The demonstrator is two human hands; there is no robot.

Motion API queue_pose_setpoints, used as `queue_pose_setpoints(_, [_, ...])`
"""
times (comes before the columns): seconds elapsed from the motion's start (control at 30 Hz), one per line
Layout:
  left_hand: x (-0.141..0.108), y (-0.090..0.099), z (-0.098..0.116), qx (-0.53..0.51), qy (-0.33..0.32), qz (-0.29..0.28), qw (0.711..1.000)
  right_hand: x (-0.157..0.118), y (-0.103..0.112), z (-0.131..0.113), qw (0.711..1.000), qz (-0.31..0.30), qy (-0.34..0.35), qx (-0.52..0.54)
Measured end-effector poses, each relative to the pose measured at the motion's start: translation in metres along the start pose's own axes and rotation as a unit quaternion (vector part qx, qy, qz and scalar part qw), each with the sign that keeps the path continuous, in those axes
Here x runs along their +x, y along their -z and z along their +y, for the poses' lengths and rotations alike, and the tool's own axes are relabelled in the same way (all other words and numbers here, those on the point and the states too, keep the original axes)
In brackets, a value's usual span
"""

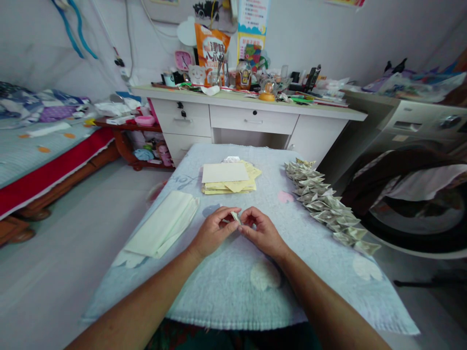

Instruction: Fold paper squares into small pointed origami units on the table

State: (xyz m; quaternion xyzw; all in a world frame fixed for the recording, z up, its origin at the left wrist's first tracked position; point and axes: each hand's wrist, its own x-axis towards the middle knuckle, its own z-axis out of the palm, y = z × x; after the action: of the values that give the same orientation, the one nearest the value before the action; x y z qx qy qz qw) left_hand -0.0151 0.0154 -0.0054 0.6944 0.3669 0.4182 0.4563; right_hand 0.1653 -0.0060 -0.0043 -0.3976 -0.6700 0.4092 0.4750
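Observation:
Both hands meet above the middle of the cloth-covered table [226, 291]. My left hand [218, 228] pinches a small folded paper piece [235, 217] between thumb and fingers. The fingertips of my right hand [260, 230] are closed at the right end of the same piece. Beyond the hands lies a stack of yellowish paper sheets [226, 178], a pale sheet on top. Left of the hands is a folded pale green cloth or paper [160, 224]. A long row of pointed folded paper pieces [321, 199] runs down the table's right side.
A white desk [251, 119] crowded with jars, a clock and an orange bag [211, 51] stands behind the table. To the left is a bed [47, 150] beside a low wooden shelf [127, 127]. A washing machine [419, 116] with cloth at its door is at the right.

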Motion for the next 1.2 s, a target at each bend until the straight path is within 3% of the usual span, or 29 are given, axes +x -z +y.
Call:
queue_pose_setpoints(0.17, [-0.001, 0.0, 0.0, 0.025, -0.015, -0.007, 1.0, 0.0, -0.003, 0.001, 0.995, -0.026, -0.039, 0.089])
queue_pose_setpoints(0.3, [-0.002, -0.001, -0.002, 0.008, 0.015, 0.0, 1.0, 0.0, -0.003, 0.001, 0.993, -0.029, -0.039, 0.111])
queue_pose_setpoints(0.4, [-0.003, -0.003, -0.002, -0.006, 0.033, 0.008, 0.999, 0.0, -0.004, 0.002, 0.996, -0.02, -0.031, 0.087])
queue_pose_setpoints(0.6, [-0.003, -0.005, -0.001, 0.039, 0.01, 0.033, 0.999, -0.002, -0.005, 0.002, 1.0, -0.006, -0.015, 0.021])
queue_pose_setpoints(0.97, [-0.006, -0.003, 0.002, 0.042, -0.01, 0.043, 0.998, -0.002, -0.006, 0.002, 1.0, -0.006, 0.002, 0.0])
queue_pose_setpoints(1.2, [-0.007, -0.004, 0.009, 0.054, -0.029, 0.044, 0.997, -0.003, -0.006, -0.001, 0.998, 0.038, 0.035, -0.044])
